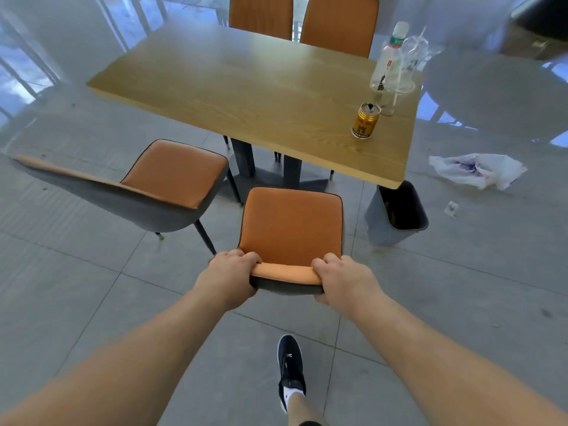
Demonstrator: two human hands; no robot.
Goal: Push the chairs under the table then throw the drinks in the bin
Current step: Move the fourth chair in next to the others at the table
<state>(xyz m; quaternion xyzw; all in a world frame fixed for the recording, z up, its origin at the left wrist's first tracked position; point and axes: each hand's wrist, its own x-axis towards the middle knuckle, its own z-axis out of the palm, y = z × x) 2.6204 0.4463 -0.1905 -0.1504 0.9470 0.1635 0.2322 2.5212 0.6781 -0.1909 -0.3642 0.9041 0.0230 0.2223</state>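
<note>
grey tiled floor, wooden table (252,84). left hand (229,276) and right hand (341,279) both curl tight round the backrest top of the near chair (292,229) — seat just short of the table edge. second chair (172,179) angled left. can (365,120), bottle (388,56) on the table; bin (399,210) below its corner.

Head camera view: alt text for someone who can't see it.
Left hand and right hand grip the backrest of an orange chair facing a wooden table. A gold can, bottle and clear cup stand at its right end, above a grey bin.
</note>
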